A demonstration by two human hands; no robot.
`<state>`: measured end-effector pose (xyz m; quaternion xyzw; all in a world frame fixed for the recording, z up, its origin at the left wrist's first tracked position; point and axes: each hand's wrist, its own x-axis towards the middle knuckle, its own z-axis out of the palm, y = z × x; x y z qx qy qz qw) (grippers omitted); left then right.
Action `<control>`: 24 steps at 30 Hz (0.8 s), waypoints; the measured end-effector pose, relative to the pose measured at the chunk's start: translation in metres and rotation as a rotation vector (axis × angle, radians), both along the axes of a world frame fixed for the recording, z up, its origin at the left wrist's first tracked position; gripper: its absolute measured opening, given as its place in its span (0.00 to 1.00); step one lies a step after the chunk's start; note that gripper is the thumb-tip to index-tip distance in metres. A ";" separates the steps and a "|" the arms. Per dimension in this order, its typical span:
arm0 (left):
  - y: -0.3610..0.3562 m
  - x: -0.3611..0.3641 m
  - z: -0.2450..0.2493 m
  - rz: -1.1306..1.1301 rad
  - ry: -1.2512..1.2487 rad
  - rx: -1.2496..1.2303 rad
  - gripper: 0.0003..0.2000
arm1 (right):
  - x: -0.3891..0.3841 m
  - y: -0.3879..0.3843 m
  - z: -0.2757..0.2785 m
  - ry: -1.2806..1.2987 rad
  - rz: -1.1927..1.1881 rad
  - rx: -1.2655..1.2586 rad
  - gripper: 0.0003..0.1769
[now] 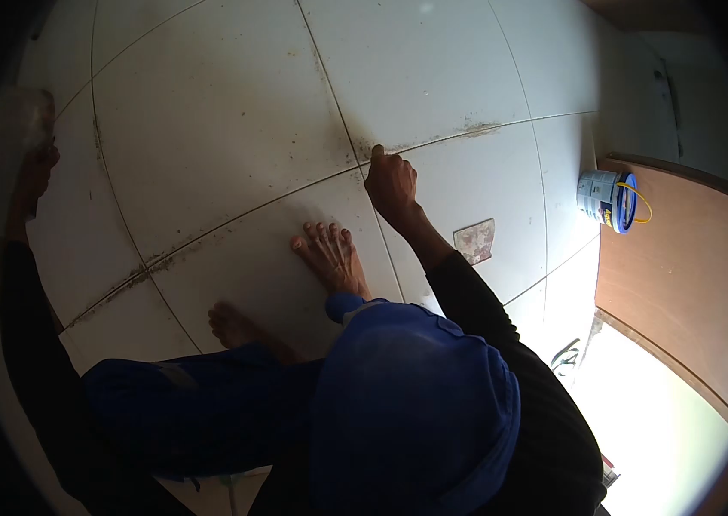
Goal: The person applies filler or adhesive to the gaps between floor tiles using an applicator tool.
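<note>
The left hand (36, 175), near ten o'clock, holds a pale, blurred slab (35, 113). The right hand (392, 185), curled near twelve, is by a floor joint (359, 164); whether it holds anything cannot be told. A tile scrap (474, 242) lies at three.

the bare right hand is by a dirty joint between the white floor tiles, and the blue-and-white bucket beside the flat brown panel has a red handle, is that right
Not quite: the handle on the blue-and-white bucket is yellow, not red, as the head view shows. The rest of the statement stands.
</note>
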<state>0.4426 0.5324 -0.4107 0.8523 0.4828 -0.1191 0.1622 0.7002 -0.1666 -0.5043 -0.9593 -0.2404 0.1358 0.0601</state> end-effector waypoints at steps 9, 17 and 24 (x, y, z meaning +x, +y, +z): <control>-0.038 0.010 0.047 -0.179 -0.199 0.075 0.30 | 0.037 -0.037 -0.013 -0.206 -0.125 -0.137 0.03; -0.005 -0.041 0.029 -0.081 -0.208 -0.234 0.21 | -0.093 0.105 0.003 0.096 0.297 -0.062 0.05; -0.041 -0.016 0.063 -0.144 0.001 -0.164 0.21 | -0.178 0.188 -0.013 0.246 0.789 0.349 0.06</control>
